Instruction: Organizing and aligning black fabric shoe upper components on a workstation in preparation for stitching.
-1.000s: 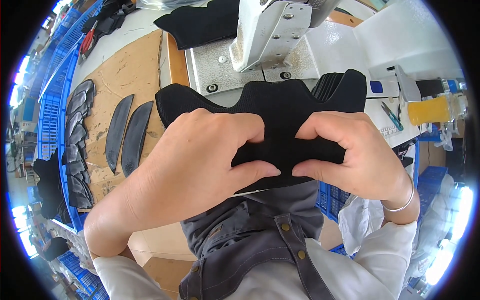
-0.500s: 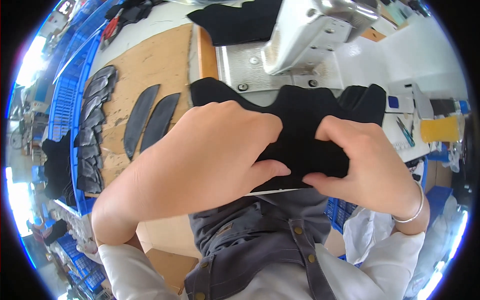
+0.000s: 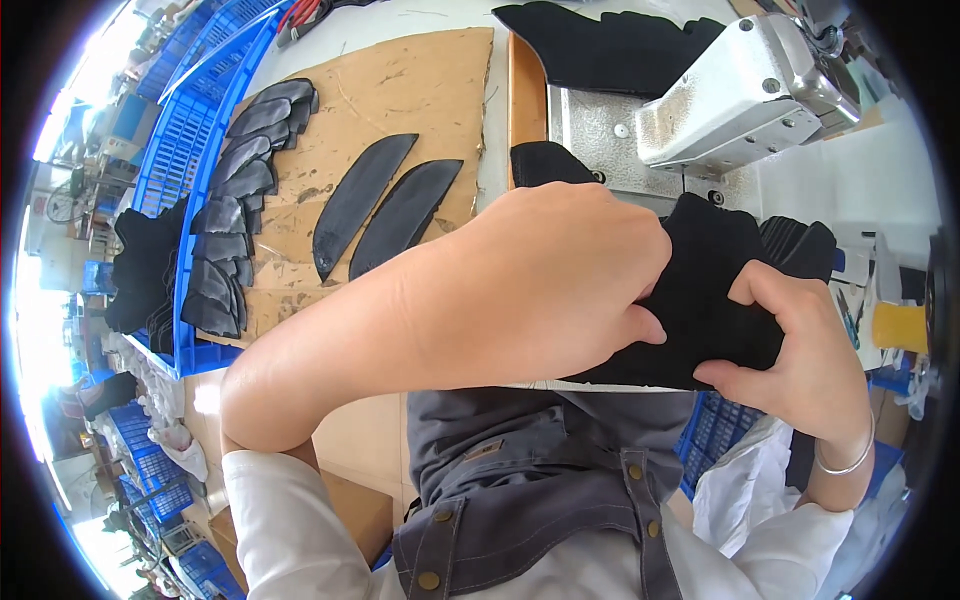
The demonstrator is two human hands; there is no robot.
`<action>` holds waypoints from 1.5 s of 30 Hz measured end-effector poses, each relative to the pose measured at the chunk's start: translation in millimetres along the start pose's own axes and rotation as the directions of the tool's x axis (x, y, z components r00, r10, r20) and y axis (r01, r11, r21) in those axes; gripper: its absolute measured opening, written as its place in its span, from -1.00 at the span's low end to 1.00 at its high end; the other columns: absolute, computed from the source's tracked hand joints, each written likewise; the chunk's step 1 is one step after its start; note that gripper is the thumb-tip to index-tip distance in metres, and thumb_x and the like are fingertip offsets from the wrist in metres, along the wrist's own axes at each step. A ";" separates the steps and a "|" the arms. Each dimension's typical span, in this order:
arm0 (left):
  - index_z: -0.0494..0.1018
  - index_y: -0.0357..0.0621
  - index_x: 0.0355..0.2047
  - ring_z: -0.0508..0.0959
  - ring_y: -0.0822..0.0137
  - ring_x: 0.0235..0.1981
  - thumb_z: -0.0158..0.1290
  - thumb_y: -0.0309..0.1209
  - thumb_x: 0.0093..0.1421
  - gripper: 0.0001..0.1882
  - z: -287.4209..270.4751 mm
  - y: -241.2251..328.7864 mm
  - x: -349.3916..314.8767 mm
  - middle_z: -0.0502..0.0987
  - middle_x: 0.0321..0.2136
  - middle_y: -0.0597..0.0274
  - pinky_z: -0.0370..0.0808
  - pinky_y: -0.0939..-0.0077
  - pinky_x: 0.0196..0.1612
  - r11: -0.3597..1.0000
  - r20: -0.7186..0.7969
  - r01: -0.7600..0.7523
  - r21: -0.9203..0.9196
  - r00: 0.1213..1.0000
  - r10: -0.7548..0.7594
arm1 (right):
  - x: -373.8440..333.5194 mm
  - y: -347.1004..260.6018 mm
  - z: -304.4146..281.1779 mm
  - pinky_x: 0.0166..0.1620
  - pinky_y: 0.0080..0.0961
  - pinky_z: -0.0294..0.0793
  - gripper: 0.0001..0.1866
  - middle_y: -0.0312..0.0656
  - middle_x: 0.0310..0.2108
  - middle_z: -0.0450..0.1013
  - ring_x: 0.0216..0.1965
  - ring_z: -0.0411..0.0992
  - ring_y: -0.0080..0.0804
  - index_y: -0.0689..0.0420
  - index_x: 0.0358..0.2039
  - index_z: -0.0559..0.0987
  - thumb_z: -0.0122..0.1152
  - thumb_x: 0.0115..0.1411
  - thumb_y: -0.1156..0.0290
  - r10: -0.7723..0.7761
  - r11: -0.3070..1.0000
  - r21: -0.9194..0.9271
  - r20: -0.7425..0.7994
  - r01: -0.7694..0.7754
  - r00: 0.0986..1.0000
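Observation:
A black fabric piece with a wavy upper edge (image 3: pixel 715 245) lies before me at the machine's base. My left hand (image 3: pixel 590 275) is curled over its middle, knuckles up, thumb on the cloth; the fingertips are hidden beneath the hand. At the right end my right hand (image 3: pixel 805 340) grips the piece, thumb and bent index finger pressed onto it with black cloth between them; its other fingers are hidden. Past the hands stands a white sewing machine (image 3: pixel 730 95) with a metal bed. Several layered black pieces (image 3: pixel 797 245) show beyond my right hand.
Two curved dark pieces (image 3: pixel 365 205) lie on a cardboard sheet (image 3: pixel 430 85), with a row of overlapping dark pieces (image 3: pixel 240 165) along its left side. A blue crate (image 3: pixel 180 130) stands at the left. More black cut pieces (image 3: pixel 610 50) rest behind the machine bed. A yellow object (image 3: pixel 900 327) is at right.
My view has turned left, so the scene sits farther right in the picture. Both hands remain on the black fabric piece; the left hand now lies closer to the right hand.

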State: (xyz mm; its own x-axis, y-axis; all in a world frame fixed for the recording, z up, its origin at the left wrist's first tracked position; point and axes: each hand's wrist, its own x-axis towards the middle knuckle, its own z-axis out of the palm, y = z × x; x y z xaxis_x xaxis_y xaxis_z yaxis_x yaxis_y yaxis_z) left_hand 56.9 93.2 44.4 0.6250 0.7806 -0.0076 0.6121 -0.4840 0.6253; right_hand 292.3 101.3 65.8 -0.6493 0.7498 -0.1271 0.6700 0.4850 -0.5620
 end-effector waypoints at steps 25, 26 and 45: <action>0.51 -0.11 -0.03 0.48 0.16 0.07 -0.01 -0.22 0.24 -0.64 94.3 62.3 -30.6 0.50 0.01 0.15 0.31 0.22 0.14 0.853 -0.359 0.068 0.518 0.922 0.145 | -5.2 22.4 -6.2 -0.50 -0.37 0.24 -0.68 0.01 -0.60 0.35 -0.58 0.31 -0.07 0.27 -0.42 0.41 0.36 -0.06 0.37 -0.082 0.994 0.071 -0.014 0.083 0.997; 0.49 -0.11 0.01 0.45 0.15 0.11 -0.03 -0.18 0.26 -0.60 105.9 60.7 -29.4 0.48 0.06 0.15 0.25 0.18 0.19 0.826 -0.371 0.117 0.551 0.921 0.117 | -5.6 23.8 -9.5 -0.52 -0.37 0.23 -0.70 0.00 -0.62 0.34 -0.60 0.31 -0.11 0.27 -0.43 0.42 0.34 -0.04 0.38 -0.058 0.994 0.094 0.033 0.055 0.998; 0.50 0.08 0.00 0.43 0.15 0.15 0.06 -0.36 0.16 -0.64 118.6 51.1 -33.8 0.49 0.06 0.18 0.16 0.17 0.25 0.800 -0.405 0.115 0.589 0.898 0.169 | -29.9 39.4 -31.3 -0.47 -0.32 0.36 -0.78 -0.08 -0.72 0.43 -0.61 0.45 -0.14 0.27 -0.58 0.46 0.20 0.12 0.41 0.110 0.976 0.172 0.159 -0.137 0.981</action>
State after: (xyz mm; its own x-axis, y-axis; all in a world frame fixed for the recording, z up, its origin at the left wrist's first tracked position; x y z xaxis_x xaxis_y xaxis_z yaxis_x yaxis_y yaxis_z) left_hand 124.5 -4.9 -16.0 0.4684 0.7798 0.4153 0.8470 -0.5301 0.0400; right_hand 349.4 112.1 73.1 -0.6206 0.7175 -0.3163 0.6809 0.2932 -0.6711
